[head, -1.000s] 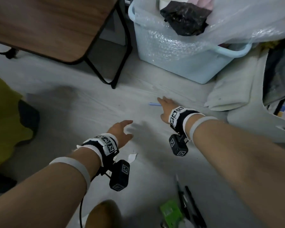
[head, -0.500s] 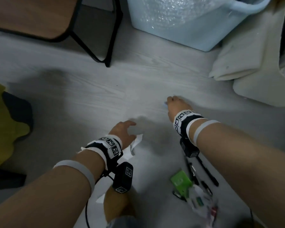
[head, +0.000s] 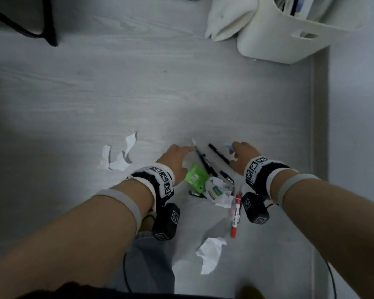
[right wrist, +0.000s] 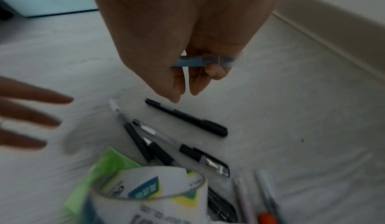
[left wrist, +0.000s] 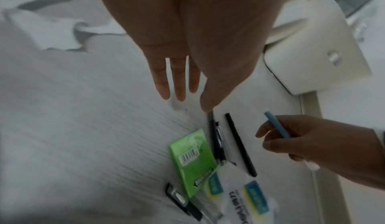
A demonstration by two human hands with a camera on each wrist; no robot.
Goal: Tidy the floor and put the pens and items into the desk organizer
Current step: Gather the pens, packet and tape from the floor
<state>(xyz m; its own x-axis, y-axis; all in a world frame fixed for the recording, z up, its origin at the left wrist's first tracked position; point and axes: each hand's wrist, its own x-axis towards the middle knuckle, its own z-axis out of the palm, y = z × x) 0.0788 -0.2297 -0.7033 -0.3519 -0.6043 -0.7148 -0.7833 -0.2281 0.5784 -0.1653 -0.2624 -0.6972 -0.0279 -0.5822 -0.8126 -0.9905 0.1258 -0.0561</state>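
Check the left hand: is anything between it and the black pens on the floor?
Nothing visible. The left hand, fingers straight, hovers right by the tips of the black pens; only bare floor lies between.

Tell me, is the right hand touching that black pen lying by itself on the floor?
Apart. In the right wrist view the right hand grips a blue pen, and bare floor shows between its fingertips and the black pen.

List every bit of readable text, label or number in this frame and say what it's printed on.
Nothing can be read with confidence.
Green packet: a barcode and a dark strip of lettering, both blurred.
Clear tape roll: a blue label and dark print, too blurred to read.
Red marker: print too small.
Wristbands: square coded markers, no words.
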